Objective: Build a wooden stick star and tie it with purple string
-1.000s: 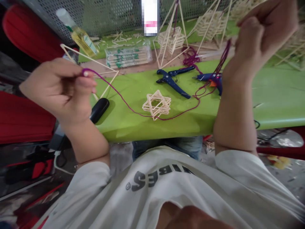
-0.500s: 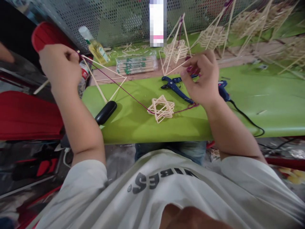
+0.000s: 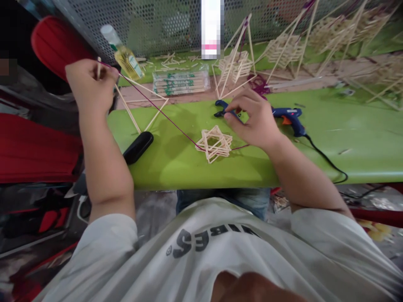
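My left hand [image 3: 92, 86] is closed around the top of a stick frame [image 3: 129, 107] of thin wooden sticks, from which a purple string [image 3: 171, 123] runs down. The string passes through a star-shaped stack of sticks [image 3: 208, 157] lying on the green tabletop and goes on toward the right. My right hand [image 3: 255, 119] is over the blue cutters [image 3: 222, 104], thumb and forefinger closing on a handle; the palm hides the rest of the handles. A loose bundle of purple string [image 3: 260, 85] lies just beyond this hand.
A blue glue gun [image 3: 291, 115] with a black cord lies to the right. A black case [image 3: 138, 147] sits near the left edge. Behind are a bottle of yellow liquid [image 3: 129, 61], packed sticks [image 3: 181, 82], and several finished stick hangings [image 3: 237, 65]. A perforated metal panel [image 3: 157, 25] stands at the back.
My right hand has let go of the string bundle, which now lies behind it, and has come down and left onto the cutters. My left hand still holds the frame, shifted slightly right.
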Motion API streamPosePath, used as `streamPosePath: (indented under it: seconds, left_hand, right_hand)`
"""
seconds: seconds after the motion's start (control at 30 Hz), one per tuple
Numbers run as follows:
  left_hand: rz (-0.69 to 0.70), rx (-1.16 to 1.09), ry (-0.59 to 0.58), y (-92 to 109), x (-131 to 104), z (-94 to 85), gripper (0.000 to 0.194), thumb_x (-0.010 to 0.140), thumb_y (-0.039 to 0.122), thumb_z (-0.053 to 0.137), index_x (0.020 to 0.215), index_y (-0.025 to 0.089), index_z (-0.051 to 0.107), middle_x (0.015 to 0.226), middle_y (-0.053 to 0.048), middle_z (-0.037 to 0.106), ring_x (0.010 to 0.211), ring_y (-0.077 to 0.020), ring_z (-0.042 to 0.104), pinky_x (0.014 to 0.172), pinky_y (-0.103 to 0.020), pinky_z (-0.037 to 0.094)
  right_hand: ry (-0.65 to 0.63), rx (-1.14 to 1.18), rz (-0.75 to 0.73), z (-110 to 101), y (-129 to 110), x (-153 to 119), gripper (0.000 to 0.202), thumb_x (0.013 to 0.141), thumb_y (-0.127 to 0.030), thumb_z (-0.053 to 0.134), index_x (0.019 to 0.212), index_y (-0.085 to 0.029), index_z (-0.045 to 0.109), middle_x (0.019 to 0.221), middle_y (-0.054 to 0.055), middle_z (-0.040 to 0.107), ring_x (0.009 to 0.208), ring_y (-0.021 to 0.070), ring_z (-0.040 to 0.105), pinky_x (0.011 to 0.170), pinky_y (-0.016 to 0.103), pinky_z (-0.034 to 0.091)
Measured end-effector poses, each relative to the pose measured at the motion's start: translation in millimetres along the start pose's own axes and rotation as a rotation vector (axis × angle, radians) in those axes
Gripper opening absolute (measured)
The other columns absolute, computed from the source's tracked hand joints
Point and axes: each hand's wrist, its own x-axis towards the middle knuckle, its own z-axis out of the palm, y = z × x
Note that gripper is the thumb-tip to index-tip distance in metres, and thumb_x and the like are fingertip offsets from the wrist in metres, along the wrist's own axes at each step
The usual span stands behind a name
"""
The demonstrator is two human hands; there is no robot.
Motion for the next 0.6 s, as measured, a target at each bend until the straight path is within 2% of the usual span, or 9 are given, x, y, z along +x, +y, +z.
streamPosePath:
  seconds: [0.1, 0.23, 0.33, 0.4, 0.5, 0.6]
  left_hand:
    - [0.017, -0.084, 0.035, 8, -4, 0.1, 0.045, 0.106, 0.049, 0.074, 0.129, 0.011, 0.082, 0.113, 0.004, 0.079, 0.097, -0.0064, 0.06, 0.09, -0.029, 0.049]
    - [0.053, -0.146, 0.052, 33, -15, -10.0, 0.04, 0.105, 0.045, 0.073, 0.124, 0.014, 0.087, 0.12, 0.001, 0.087, 0.107, -0.0117, 0.07, 0.101, -0.029, 0.056]
    - [0.055, -0.11, 0.07, 56, -28, -17.4, 0.04, 0.107, 0.045, 0.071, 0.128, 0.015, 0.088, 0.124, -0.001, 0.089, 0.108, -0.0148, 0.072, 0.101, -0.031, 0.059]
    - [0.09, -0.138, 0.051, 70, -37, -19.6, 0.044, 0.11, 0.052, 0.073, 0.132, 0.017, 0.087, 0.127, -0.001, 0.089, 0.108, -0.0148, 0.073, 0.102, -0.033, 0.061]
    - [0.181, -0.231, 0.026, 85, -48, -15.2, 0.048, 0.109, 0.059, 0.078, 0.133, 0.018, 0.087, 0.123, 0.0, 0.089, 0.106, -0.014, 0.075, 0.103, -0.034, 0.062]
    - [0.211, -0.253, 0.023, 98, -53, -0.7, 0.042, 0.108, 0.053, 0.079, 0.132, 0.019, 0.088, 0.117, 0.0, 0.088, 0.104, -0.0121, 0.075, 0.1, -0.032, 0.061]
  right_hand:
    - [-0.04, -0.008, -0.008, 5, -1, -2, 0.004, 0.101, -0.031, 0.077, 0.099, -0.029, 0.074, 0.098, 0.01, 0.074, 0.089, 0.0318, 0.071, 0.082, 0.053, 0.06]
    - [-0.163, 0.012, -0.079, 13, -2, -5, 0.008, 0.103, -0.033, 0.076, 0.108, -0.027, 0.079, 0.107, 0.012, 0.081, 0.095, 0.0321, 0.076, 0.082, 0.049, 0.062]
    - [-0.285, 0.028, -0.131, 20, -4, -7, 0.018, 0.11, -0.04, 0.071, 0.115, -0.027, 0.082, 0.115, 0.014, 0.083, 0.106, 0.0337, 0.079, 0.091, 0.05, 0.064]
    - [-0.334, 0.034, -0.147, 22, -5, -9, 0.023, 0.114, -0.043, 0.068, 0.117, -0.026, 0.083, 0.118, 0.016, 0.083, 0.109, 0.0339, 0.079, 0.098, 0.052, 0.065]
    - [-0.311, 0.081, -0.099, 25, -4, -13, 0.024, 0.112, -0.046, 0.07, 0.115, -0.026, 0.084, 0.117, 0.015, 0.083, 0.11, 0.034, 0.079, 0.097, 0.052, 0.064]
    - [-0.184, 0.103, 0.01, 25, 7, -8, 0.02, 0.109, -0.046, 0.074, 0.108, -0.028, 0.082, 0.109, 0.012, 0.084, 0.096, 0.0307, 0.075, 0.087, 0.051, 0.062]
